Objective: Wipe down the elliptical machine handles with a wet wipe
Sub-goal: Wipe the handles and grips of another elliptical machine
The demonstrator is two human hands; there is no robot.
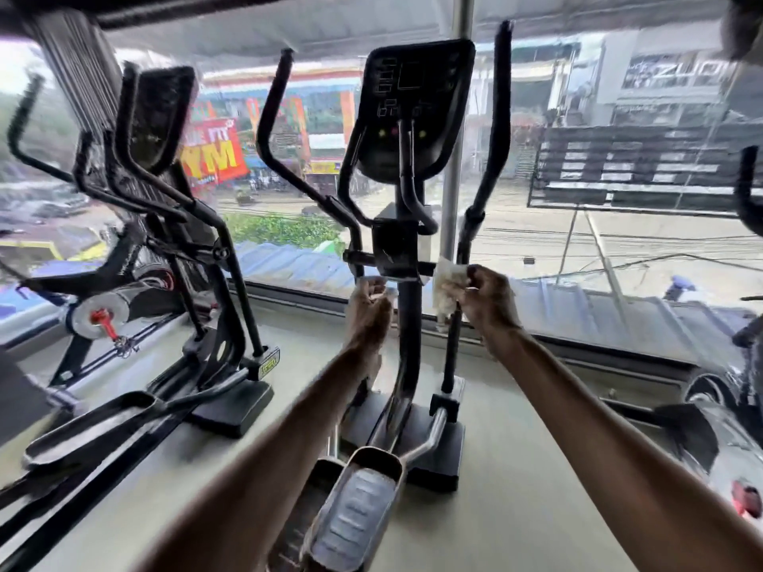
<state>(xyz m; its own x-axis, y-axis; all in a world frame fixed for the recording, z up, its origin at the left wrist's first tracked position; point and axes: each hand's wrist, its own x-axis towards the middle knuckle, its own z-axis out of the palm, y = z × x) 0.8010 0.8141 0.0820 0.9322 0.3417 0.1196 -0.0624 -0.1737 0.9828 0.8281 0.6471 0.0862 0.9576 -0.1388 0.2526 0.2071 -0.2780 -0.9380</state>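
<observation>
A black elliptical machine stands in front of me, its console [413, 105] at the top centre. Its left moving handle [270, 109] and right moving handle [497, 117] rise on either side. My right hand [487, 301] holds a crumpled white wet wipe [448, 286] against the lower part of the right handle bar. My left hand [367, 307] is curled round the lower left bar of the same machine, and a small white bit shows at its fingers. The machine's grey foot pedal [355, 509] lies below my arms.
A second elliptical [165, 208] stands to the left with its pedal [91, 427] low on the floor. Another machine [735, 427] is at the right edge. A big window [598, 225] runs behind the machines, looking onto a street. The floor [516, 468] is pale.
</observation>
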